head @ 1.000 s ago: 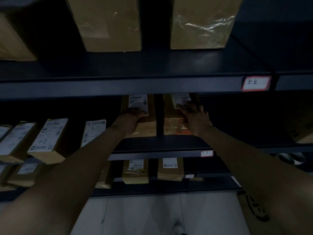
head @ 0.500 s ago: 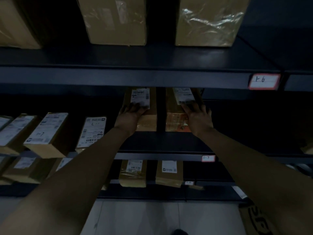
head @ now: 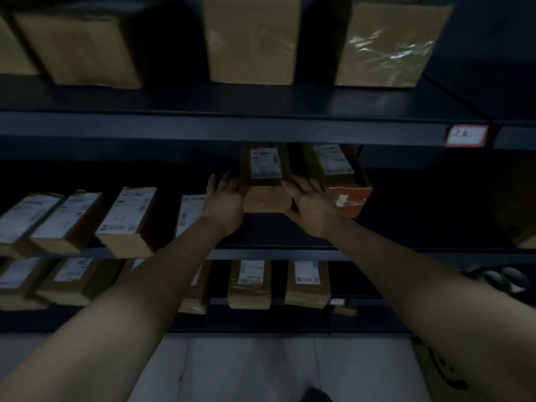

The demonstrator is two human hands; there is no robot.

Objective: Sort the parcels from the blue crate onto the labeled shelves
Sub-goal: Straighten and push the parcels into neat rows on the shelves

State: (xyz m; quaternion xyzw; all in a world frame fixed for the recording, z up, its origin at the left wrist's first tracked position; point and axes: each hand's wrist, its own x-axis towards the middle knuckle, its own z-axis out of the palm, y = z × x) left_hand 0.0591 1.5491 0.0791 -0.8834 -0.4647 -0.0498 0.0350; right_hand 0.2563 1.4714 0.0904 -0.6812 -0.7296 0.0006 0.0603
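Fingers [head: 215, 181] of the left hand [head: 224, 200] are stretched out and relaxed against the left side of the brown parcel [head: 266, 197], grasping nothing; a second ago they lay on top of its near end. Those of the right hand [head: 311, 206] have shifted more. They were spread over the orange-ended parcel [head: 348, 195], and now they reach into the gap between the two parcels, flat along the brown one's right side, thumb at its near corner. They look uncurled, though the dim light hides whether the thumb hooks under.

Both hands now flank a single parcel, which lies flat on the dark shelf [head: 275, 230], between the two sets of fingers, label up. The orange-ended parcel rests just right of the right fingers, slightly skewed and let go.

Both parcels seem already delivered to this level, and the hands are probably squaring the brown one into its row. Well to the left of the left fingers, other labelled parcels [head: 127, 219] sit in line. The blue crate is out of view, so how many remain cannot be judged.
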